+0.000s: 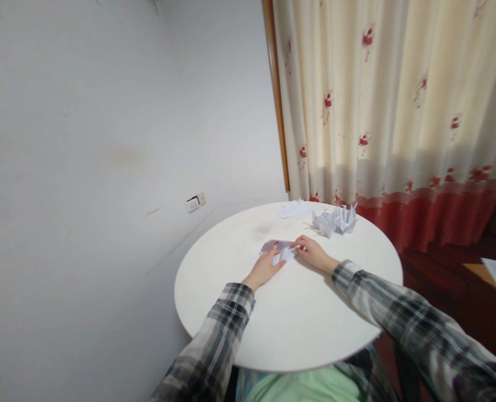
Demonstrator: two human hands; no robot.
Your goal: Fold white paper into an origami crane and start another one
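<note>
A partly folded piece of white paper [287, 255] lies on the round white table [298, 324], in front of me. My left hand [265, 267] rests on its left part, fingers spread over the paper. At the paper's right edge, my right hand [310, 250] has its fingers bent and pinched together on the paper. The exact folds under the fingers are too small to make out.
Several folded white paper shapes [335, 219] stand at the table's back right. Flat white papers [295, 209] lie at the back edge. A wall with a socket [192, 205] is on the left, a flowered curtain [357, 111] behind.
</note>
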